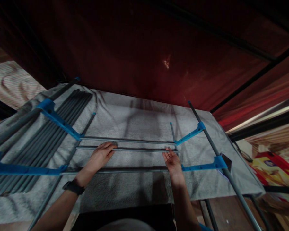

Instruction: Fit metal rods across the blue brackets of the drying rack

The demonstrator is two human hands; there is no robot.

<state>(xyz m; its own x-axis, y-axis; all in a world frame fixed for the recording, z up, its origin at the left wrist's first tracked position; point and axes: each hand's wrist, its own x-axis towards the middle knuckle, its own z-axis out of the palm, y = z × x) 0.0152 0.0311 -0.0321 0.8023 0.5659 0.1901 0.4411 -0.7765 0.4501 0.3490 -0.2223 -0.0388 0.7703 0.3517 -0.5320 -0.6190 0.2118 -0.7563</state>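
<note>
A grey metal rod (135,149) lies crosswise on a grey cloth (139,118), between two other parallel rods of a partly built rack with blue plastic brackets. My left hand (100,157) rests palm down on the rod's left part, fingers stretched along it. My right hand (172,160) is turned palm up at the rod's right end, its fingertips touching the rod beside a blue bracket (189,134). A black watch (73,187) is on my left wrist.
A bundle of several loose grey rods (50,131) lies at the left under a blue bracket (59,120). A long grey pole (219,157) runs along the right side. A dark red wall (144,48) rises behind. Colourful packaging (272,170) lies at right.
</note>
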